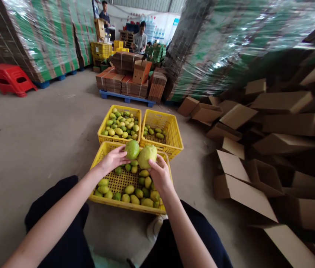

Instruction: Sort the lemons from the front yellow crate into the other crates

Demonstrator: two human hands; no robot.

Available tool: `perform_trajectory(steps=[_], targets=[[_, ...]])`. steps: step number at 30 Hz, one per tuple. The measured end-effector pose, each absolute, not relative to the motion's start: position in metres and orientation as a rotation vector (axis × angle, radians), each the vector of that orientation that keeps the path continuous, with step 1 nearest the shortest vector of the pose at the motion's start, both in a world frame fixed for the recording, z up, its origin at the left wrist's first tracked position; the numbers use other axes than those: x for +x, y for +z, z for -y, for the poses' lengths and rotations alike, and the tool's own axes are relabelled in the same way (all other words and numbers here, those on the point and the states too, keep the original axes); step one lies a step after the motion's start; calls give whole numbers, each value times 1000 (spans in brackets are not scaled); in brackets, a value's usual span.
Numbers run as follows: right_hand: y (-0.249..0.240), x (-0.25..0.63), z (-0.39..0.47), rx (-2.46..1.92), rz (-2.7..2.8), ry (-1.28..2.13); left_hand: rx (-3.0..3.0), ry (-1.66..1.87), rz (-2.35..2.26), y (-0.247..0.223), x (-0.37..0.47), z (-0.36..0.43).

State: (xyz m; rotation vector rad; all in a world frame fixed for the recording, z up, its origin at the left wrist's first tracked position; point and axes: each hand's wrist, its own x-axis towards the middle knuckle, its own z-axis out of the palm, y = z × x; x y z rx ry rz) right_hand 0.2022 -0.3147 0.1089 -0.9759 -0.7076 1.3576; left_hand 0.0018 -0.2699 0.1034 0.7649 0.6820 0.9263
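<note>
My left hand (114, 159) is closed around a green lemon (132, 150), its fingertips on the fruit's left side. A larger, yellow-green lemon (147, 156) sits in my right hand (160, 172), with the thumb on its near side. The two fruits are held side by side above the near yellow crate (96, 176). Inside that crate, several green and yellow lemons (134, 199) lie along the near edge and right side. Behind it, the far left crate (100, 131) is heaped with lemons. The far right crate (176, 134) has several greener ones at its left.
Open cardboard boxes (250, 197) are piled on the right. Bundled flat cartons (112, 80) rest on a blue pallet (126, 98) ahead. A red stool (10, 79) stands at left by wrapped stacks (45, 37). Two people (140, 40) are at the back.
</note>
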Motion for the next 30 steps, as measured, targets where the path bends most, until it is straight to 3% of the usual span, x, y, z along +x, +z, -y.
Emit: perform_trajectory(steps=[15, 21, 30], targets=[[110, 191, 318, -866, 752, 1569, 787, 985, -910, 104, 15, 274], [106, 185, 325, -1025, 956, 1432, 942, 1049, -1160, 90, 15, 272], [98, 190, 318, -1165, 811, 1667, 886, 784, -1001, 96, 16, 283]])
